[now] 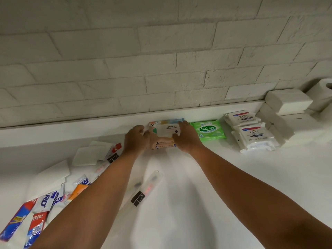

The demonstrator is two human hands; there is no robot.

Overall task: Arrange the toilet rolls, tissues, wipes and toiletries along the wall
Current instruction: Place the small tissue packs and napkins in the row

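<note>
Wipes packs (166,134) with a peach, patterned wrapper sit stacked on the white worktop (197,194), close against the low ledge (80,129) at the foot of the white brick wall (161,60). From my remote seat I see both hands on them. The left hand (136,139) curls round the stack's left end, and the right hand (186,139) clasps the right end with its fingers over the top. The top pack has a pale label with a script word I cannot read for certain.

Just to the right lies a green pack (208,131) marked "Sanicare", with "15" in its corner. Beyond that are white packs (251,132) labelled "Dove", piled in two lots. White tissue bundles (287,101) are stacked further right, and a toilet roll (321,94) stands at the frame's edge.

Loose on the worktop at the left are white square packets (86,155), a sachet showing the letters "RD" (44,202), and red-and-blue toothpaste tubes (36,223) where "ate" is legible. A toothbrush in a clear case (143,189) lies between the forearms, carrying a black label.
</note>
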